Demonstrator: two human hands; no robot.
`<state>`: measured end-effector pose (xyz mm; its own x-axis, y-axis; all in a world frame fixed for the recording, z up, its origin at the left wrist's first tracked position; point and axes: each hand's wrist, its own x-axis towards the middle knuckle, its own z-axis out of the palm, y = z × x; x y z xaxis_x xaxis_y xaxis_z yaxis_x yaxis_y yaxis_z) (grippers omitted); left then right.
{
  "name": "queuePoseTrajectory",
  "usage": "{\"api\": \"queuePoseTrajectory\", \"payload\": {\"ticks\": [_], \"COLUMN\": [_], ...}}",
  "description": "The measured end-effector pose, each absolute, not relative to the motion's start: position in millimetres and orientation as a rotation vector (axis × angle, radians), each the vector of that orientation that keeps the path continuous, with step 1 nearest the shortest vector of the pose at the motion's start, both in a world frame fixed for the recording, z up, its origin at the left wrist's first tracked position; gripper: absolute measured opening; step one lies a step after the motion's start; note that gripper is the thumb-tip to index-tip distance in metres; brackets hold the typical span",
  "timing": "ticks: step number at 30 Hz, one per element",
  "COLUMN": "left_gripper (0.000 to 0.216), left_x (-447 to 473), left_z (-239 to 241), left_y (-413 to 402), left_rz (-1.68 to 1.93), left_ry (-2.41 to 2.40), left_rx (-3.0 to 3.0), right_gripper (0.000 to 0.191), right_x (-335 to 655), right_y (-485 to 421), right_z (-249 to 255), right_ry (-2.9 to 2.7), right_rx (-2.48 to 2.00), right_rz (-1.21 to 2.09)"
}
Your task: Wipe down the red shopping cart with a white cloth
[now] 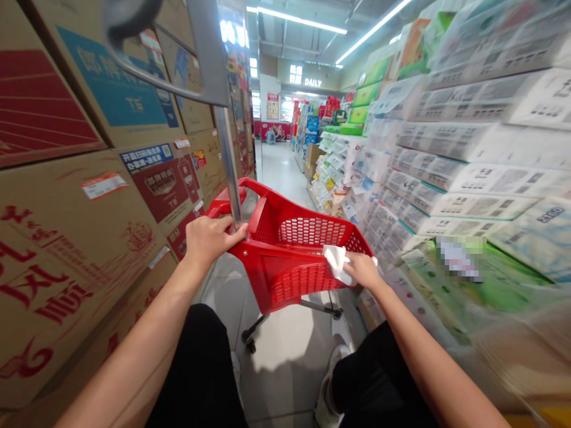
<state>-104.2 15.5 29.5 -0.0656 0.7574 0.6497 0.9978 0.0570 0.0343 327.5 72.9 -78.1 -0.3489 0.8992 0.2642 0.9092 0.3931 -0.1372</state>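
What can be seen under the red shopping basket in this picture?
Under the red shopping basket, two dark wheels and part of the tiled floor show. The basket covers the floor beyond, so whether more wheels stand there cannot be told.

Open aisle (280, 172) beyond cart (285, 258), between cartons (154, 190) and packs (437, 160) (blurred, probably tissue).

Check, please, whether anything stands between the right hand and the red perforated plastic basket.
Only the crumpled white cloth, held in the right hand, appears against the basket; nothing else visible stands in the way.
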Motion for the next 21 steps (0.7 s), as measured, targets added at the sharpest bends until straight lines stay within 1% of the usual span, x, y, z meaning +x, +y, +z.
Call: {"api": "queuePoseTrajectory", "payload": {"ticks": [2, 5, 9, 13, 16, 18, 21], "left_gripper": [0.05, 0.051, 0.05, 0.048, 0.046, 0.046, 0.049], "left_x": [-107, -106, -97, -79, -71, -72, -85], "left_z": [29, 30, 31, 32, 31, 30, 30], "left_y": [16, 14, 7, -2, -6, -6, -2], "left_rz": [-0.68, -0.693, -0.722, -0.722, -0.724, -0.708, -0.675], "left_ry": [-1.887, -1.919, -1.931, -1.905, -1.867, -1.869, -1.888], "left_rx": [-1.725, -1.663, -1.641, -1.645, -1.665, -1.668, -1.674], "right_gripper": [0.035, 0.036, 0.038, 0.039, 0.044, 0.046, 0.043], "right_x": [342, 344, 303, 217, 163, 148, 162], "right_y": [70, 67, 66, 60, 52, 48, 46], "right_z": [-79, -78, -67, -46, -33, -30, -32], "right_ry": [-2.352, -2.377, -2.523, -2.61, -2.576, -2.547, -2.554], "right_rx": [-1.629, -1.701, -1.786, -1.527, -1.359, -1.302, -1.293], "right_rz": [-0.026, -0.092, -0.187, -0.135, -0.11, -0.1, -0.094]}}
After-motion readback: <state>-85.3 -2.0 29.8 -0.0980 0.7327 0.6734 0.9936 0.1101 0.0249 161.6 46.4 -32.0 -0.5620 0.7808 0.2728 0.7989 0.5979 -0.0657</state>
